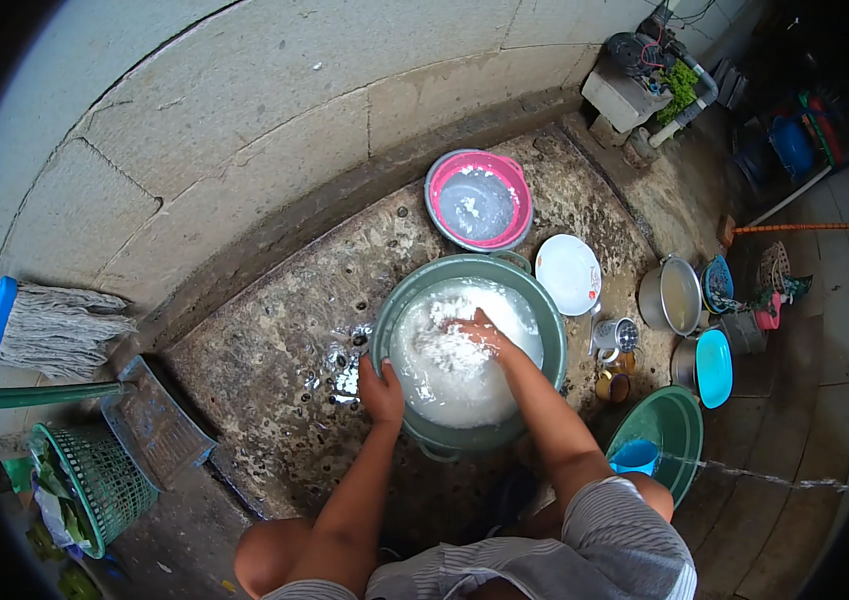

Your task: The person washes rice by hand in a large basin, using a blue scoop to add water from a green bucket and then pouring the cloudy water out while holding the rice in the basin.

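Observation:
A large green basin (pixel 555 345) stands on the ground before me, holding cloudy white water and a heap of white rice grains (pixel 449 345). My left hand (pixel 381 392) grips the basin's left rim, the thumb raised along the outside. Inside the basin, my right hand (pixel 481 333) reaches into the rice with its thumb and fingers apart. Grains and milky water partly cover those fingertips. Just beyond the basin sits a pink colander (pixel 522 205) nested in a grey bowl (pixel 430 212), with some water and white grains inside.
Right of the basin are a white plate (pixel 566 275), metal cups (pixel 616 335), a pot (pixel 670 297) and a green tub (pixel 689 420) with a blue dipper (pixel 636 457); a water stream falls there. Left are a mop (pixel 59 330), dustpan (pixel 156 420) and green basket (pixel 104 490). A wall curves behind.

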{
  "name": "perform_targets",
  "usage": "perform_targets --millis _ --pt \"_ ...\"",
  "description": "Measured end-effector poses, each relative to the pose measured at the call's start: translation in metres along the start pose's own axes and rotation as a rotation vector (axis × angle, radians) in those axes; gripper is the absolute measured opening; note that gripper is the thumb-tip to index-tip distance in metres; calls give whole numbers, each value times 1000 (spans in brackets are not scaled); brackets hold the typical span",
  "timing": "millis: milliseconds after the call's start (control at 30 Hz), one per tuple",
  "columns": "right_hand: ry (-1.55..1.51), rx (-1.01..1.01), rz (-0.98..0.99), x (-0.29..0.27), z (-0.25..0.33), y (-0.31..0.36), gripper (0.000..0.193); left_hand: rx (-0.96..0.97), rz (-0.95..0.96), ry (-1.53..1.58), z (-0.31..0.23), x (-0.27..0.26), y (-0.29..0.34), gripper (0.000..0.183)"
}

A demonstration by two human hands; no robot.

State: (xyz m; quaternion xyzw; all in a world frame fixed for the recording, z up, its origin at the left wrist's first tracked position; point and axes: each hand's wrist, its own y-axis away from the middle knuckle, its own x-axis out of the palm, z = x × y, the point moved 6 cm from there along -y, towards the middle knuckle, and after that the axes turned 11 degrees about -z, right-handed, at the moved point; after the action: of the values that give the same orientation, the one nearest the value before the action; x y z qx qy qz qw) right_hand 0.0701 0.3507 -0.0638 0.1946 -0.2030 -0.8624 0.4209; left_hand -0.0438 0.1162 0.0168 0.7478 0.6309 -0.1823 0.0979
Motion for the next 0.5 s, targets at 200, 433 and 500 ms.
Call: perform_targets --millis 200,433,500 --pt "635 -278 194 38 82 -3 53 1 -66 -80 13 -29 -6 21" --pt "717 -2 366 62 48 -21 62 13 -52 -34 12 -20 -5 23" --pt "648 23 366 66 29 -17 62 8 -48 -24 10 -19 -4 20"
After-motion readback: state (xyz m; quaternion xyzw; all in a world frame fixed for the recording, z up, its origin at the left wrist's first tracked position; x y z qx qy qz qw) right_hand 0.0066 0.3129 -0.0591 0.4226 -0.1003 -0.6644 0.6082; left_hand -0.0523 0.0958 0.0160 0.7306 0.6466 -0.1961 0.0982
